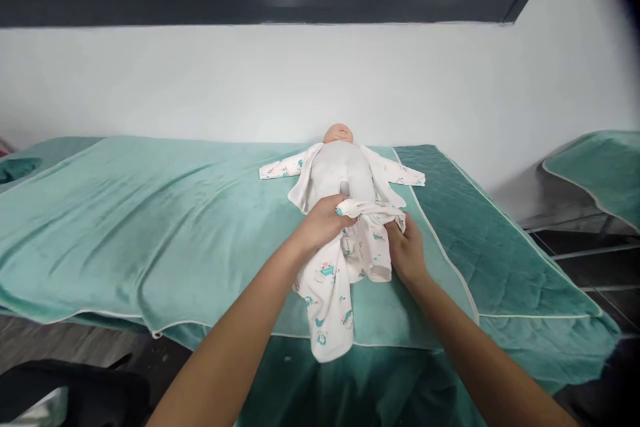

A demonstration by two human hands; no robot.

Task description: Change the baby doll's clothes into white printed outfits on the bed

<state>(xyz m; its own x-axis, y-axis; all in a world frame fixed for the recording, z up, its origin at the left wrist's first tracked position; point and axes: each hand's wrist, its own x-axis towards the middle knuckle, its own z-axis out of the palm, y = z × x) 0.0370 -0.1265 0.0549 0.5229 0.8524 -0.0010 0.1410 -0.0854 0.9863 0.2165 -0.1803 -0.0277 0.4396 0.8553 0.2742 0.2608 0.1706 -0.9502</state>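
A baby doll (pixel 341 163) lies on its back on the bed, its head toward the wall. It wears a white printed baby jacket (pixel 395 173) that hangs open at the front, with both sleeves spread out. Over the doll's lower end are white baby trousers (pixel 331 300) with teal prints. My left hand (pixel 324 223) is closed on the left side of the waistband. My right hand (pixel 407 250) grips the right side, its fingertips partly hidden by the cloth. One trouser leg hangs toward the bed's front edge; the other is bunched up. The doll's feet are hidden.
A light teal blanket (pixel 165 213) covers most of the bed, over a darker green quilted cover (pixel 480 247) on the right. Behind stands a white wall (pixel 210 87) below a barred window. A black chair (pixel 70 387) is at the lower left; another green-covered bed (pixel 605 173) is at right.
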